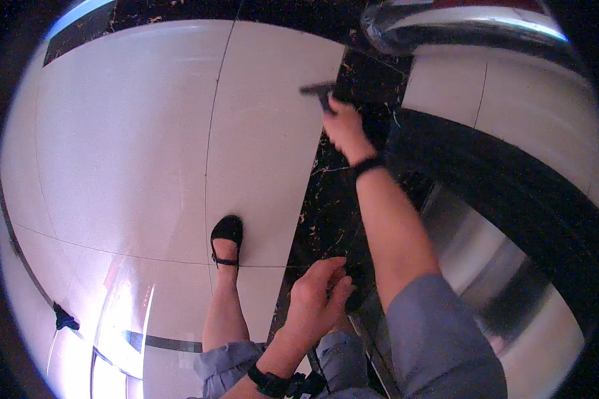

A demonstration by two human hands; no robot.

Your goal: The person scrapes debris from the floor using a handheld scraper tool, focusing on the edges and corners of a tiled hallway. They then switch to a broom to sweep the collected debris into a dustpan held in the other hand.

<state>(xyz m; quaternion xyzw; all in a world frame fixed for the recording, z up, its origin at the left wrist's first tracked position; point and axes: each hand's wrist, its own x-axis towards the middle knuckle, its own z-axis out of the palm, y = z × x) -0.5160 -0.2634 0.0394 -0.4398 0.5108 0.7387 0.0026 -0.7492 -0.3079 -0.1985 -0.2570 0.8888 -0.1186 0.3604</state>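
My right hand [348, 125] is stretched forward, gripping the handle of a dark T-shaped hand tool [319, 90]. Its head sticks out to the left, over the edge between the pale floor tiles [267, 124] and a black marble-look strip [324, 199]. Motion blurs the tool, so its exact kind and any contact with the floor cannot be made out. Close to my body, my left hand [317, 299] is held above the dark strip with nothing visible in it. Its fingers are loosely bent, with a gap to the thumb.
My foot in a black strapped shoe [228, 232] stands on the pale tiles. Shiny metal panelling [504, 269] rises at right beside a dark curved band [479, 164]. A rounded reflective metal form [459, 25] is at top right. Bright glass reflections [115, 349] fill the lower left.
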